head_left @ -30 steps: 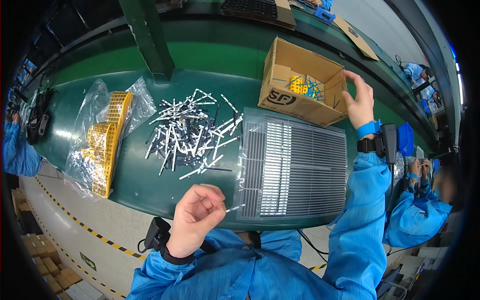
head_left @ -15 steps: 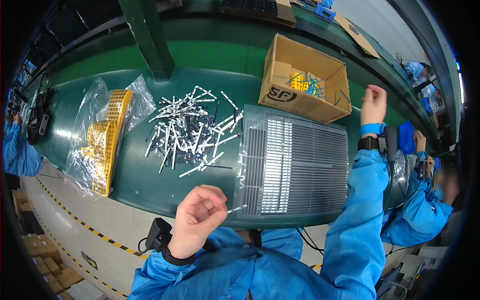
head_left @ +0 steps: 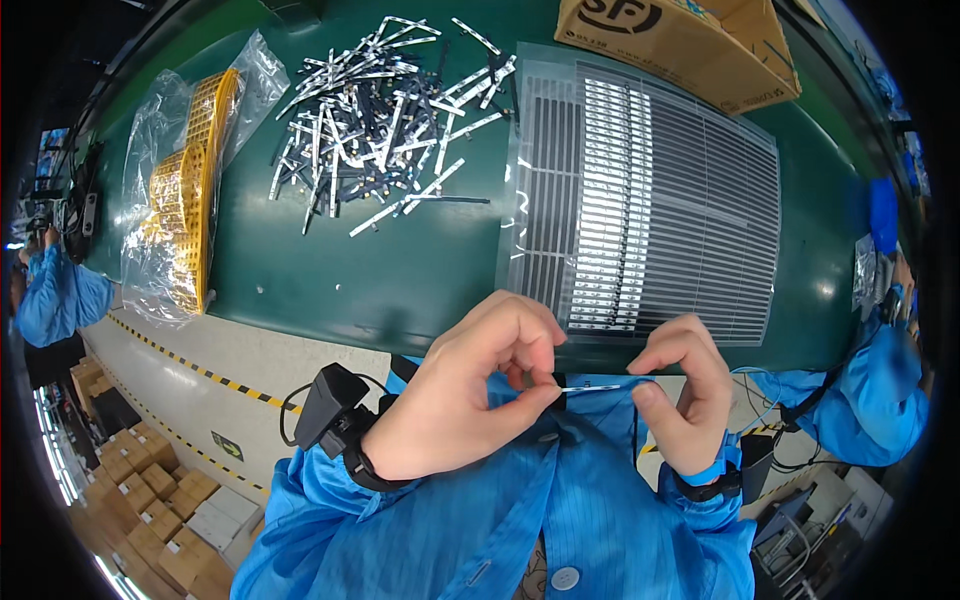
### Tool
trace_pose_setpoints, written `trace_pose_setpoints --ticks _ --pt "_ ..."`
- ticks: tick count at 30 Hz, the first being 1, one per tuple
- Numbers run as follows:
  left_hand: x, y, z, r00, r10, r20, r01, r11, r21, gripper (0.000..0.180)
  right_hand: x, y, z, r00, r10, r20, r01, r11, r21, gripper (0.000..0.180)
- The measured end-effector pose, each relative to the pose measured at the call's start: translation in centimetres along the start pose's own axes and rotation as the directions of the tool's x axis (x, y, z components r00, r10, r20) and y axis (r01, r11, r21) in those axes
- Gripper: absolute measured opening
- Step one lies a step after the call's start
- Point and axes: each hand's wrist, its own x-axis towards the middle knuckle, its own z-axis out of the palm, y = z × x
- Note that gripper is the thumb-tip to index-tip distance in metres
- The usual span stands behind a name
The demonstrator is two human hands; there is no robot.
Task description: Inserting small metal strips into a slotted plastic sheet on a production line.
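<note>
Just past the table's near edge, my left hand [head_left: 475, 390] pinches one end of a thin, light strip [head_left: 595, 387] between thumb and forefinger. The thumb and forefinger of my right hand [head_left: 690, 390] close on its other end. The strip runs nearly level between them. Beyond my hands lies a clear sheet [head_left: 705, 205] covered in rows of dark narrow strips, with a band of white ones toward its left side. Left of that sheet is a loose pile of black-and-white strips [head_left: 370, 130].
A yellow perforated band [head_left: 205, 170] lies in a clear plastic bag [head_left: 145, 190] at the table's left. A cardboard box [head_left: 690, 45] stands behind the sheet. Another person in blue [head_left: 870, 395] is at the right, and one more person [head_left: 60, 295] at the far left.
My right hand has come from beside the cardboard box to the strip's free end. My left hand has moved right with the strip. The view has tilted downward.
</note>
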Motion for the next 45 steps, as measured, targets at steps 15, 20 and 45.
trace_pose_setpoints --ticks 15,20,45 --pt "0.2 0.1 1.4 0.997 -0.073 -0.032 0.072 0.997 -0.041 0.034 -1.7 0.6 0.9 0.999 -0.041 0.017 0.042 0.996 -0.073 0.016" --pt "0.3 -0.9 0.5 0.929 0.207 -0.308 -0.204 0.978 0.044 0.045 -1.9 1.4 1.3 0.957 0.200 -0.211 -0.167 0.972 0.163 0.009" --pt "0.2 -5.2 0.9 0.818 0.575 0.029 -0.309 0.396 0.865 0.044 -0.8 1.8 1.4 0.968 0.202 -0.145 -0.233 0.943 -0.236 0.012"
